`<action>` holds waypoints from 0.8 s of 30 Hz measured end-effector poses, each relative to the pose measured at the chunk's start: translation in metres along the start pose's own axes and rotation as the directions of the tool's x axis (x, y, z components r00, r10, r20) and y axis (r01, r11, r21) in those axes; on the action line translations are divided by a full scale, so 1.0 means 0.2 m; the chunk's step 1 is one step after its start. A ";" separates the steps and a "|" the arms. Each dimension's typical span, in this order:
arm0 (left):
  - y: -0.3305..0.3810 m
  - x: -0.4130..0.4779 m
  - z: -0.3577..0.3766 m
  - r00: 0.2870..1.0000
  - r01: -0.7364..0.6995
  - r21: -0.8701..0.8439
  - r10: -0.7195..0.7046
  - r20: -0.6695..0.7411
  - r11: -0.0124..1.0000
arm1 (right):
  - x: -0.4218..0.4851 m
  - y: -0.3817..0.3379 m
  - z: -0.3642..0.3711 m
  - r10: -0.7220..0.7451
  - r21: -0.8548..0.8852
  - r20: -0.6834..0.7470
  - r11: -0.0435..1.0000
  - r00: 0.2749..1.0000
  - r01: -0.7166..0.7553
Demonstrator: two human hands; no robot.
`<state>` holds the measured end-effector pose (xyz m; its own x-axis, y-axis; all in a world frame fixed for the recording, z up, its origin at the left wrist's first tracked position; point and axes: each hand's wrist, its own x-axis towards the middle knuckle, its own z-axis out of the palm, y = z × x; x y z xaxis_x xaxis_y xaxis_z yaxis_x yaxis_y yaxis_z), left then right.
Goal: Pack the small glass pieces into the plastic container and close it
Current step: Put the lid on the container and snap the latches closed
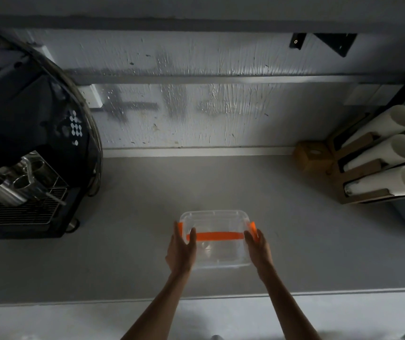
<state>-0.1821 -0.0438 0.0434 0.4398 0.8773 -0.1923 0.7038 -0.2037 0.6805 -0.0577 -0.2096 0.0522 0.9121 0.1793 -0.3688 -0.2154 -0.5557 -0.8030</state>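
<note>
Clear plastic container [215, 239], orange-banded lid seated, sits on the grey surface [294, 241] well right of the espresso machine [24, 143]. Left hand [181, 251] and right hand [258, 249] clasp its sides, fingers grasping the orange latches [253, 228]; closing appears underway, snapping latches next. Glass pieces indiscernible.

Left hand [181, 251] and right hand [258, 249] outstretched, palms facing inward

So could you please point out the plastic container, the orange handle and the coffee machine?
plastic container [217, 260]: head view, clear lid.
orange handle [218, 236]: head view, middle of the strip.
coffee machine [24, 114]: head view, dark body.
</note>
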 end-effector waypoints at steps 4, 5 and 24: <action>0.00 0.00 0.00 1.000 0.003 0.004 -0.003 0.002 1.000 | 0.01 0.00 -0.02 -0.054 -0.002 -0.006 0.999 0.999 0.054; 0.00 0.00 0.00 1.000 0.002 0.004 -0.002 0.004 1.000 | 0.01 0.00 -0.01 -0.070 -0.062 -0.030 0.996 0.997 0.068; 0.00 -0.01 0.00 0.999 -0.032 -0.010 0.032 0.007 0.999 | -0.01 0.04 0.07 -0.242 -0.320 -0.063 0.924 0.968 0.210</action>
<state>-0.1828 -0.0454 0.0438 0.4658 0.8673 -0.1753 0.6839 -0.2271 0.6934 -0.0665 -0.2041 0.0405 0.9572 0.2569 -0.1333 0.1041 -0.7354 -0.6696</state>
